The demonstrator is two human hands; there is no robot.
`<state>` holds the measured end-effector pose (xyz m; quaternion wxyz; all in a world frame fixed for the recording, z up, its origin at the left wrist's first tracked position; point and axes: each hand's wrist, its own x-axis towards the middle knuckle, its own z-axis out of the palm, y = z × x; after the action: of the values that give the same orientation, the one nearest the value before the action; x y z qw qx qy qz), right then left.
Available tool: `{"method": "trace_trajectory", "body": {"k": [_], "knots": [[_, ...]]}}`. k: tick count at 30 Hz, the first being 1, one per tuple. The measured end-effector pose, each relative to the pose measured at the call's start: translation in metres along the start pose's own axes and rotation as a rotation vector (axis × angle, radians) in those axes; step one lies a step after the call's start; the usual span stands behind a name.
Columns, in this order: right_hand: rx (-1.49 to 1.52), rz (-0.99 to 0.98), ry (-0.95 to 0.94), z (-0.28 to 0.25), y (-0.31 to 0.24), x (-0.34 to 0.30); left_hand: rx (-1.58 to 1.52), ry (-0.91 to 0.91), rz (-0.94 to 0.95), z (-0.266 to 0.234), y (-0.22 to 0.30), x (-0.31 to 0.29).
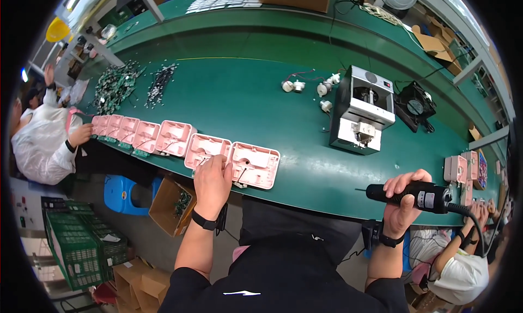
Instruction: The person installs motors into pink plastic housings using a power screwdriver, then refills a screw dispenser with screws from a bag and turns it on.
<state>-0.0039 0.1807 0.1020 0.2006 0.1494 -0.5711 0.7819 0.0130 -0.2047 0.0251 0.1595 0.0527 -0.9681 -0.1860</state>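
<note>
Pink plastic shells [175,137] stand in a row along the near edge of the green bench [316,174], running left toward a co-worker [43,144]. The left hand [213,179] reaches over the two rightmost shells, fingers bent down; whether they pinch anything I cannot tell. To the right, the right hand [402,204] is wrapped around a black powered screwdriver [433,200], its thin bit pointing left above the bench. Farther back sit a grey-and-black machine [340,95] and, just right of it, a black fan [417,103].
</note>
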Motion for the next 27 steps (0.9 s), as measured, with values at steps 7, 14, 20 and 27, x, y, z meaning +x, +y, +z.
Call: {"method": "trace_trajectory", "body": {"k": [7,14,20,27], "knots": [[-0.160,-0.053,0.166,-0.038,0.006,0.010,-0.205,-0.087,0.020,0.028,0.051,0.005],[-0.246,-0.010,0.251,-0.063,0.019,0.002,-0.303,-0.205,0.104,0.061,0.124,0.006],[-0.240,-0.006,0.311,-0.073,0.024,0.002,-0.399,-0.212,0.228,0.033,0.133,0.000],[-0.168,0.050,0.363,-0.079,0.029,0.013,0.011,-0.200,0.169,-0.014,0.051,0.012]]}}
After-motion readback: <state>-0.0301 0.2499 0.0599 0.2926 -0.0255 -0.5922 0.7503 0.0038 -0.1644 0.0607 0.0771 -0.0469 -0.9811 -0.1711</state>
